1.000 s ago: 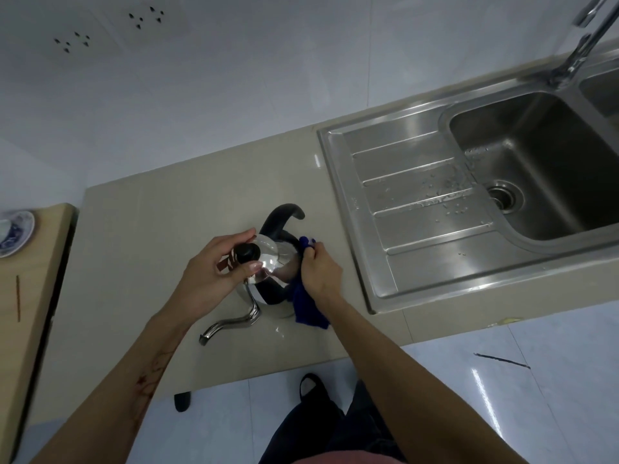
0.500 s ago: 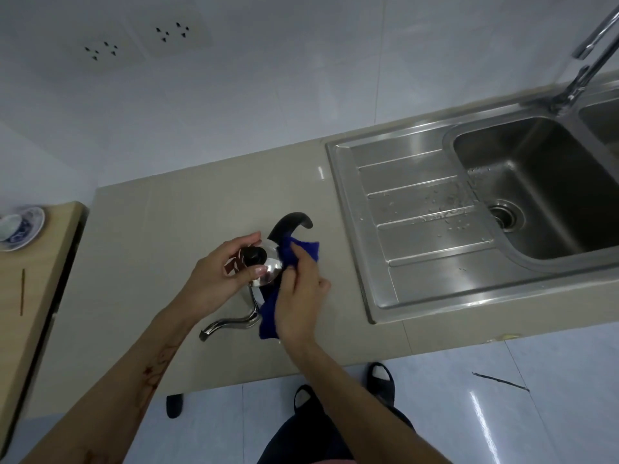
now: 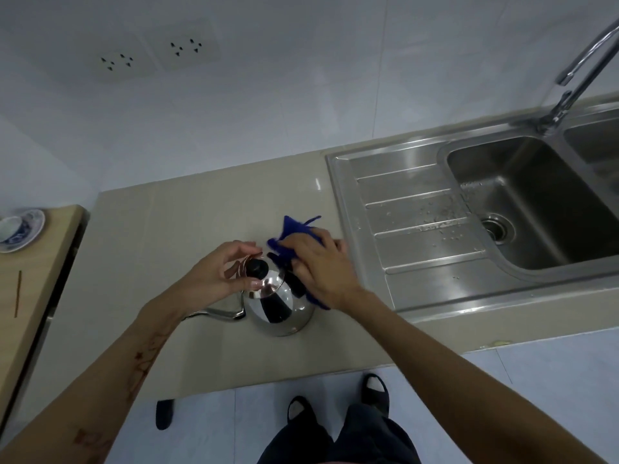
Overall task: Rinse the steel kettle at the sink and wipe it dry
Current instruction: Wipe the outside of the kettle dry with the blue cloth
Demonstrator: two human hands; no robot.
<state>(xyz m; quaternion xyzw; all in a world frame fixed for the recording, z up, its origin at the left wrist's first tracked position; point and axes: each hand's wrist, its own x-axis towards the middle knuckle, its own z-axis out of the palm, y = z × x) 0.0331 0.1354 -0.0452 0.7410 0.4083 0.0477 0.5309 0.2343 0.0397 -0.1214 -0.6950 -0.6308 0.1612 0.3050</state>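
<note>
The steel kettle stands upright on the beige counter, its thin spout pointing left. My left hand holds the rim of the kettle's lid beside the black knob. My right hand presses a blue cloth against the kettle's far right side, over the black handle, which is mostly hidden under the cloth and hand.
The steel sink with its ribbed, wet drainboard lies to the right, and a tap rises behind it. At far left a wooden table holds a blue-and-white saucer. The counter's front edge is close to my feet.
My right hand has carried the blue cloth from the kettle's near side up over the handle to its far right side. My left hand stays on the lid.
</note>
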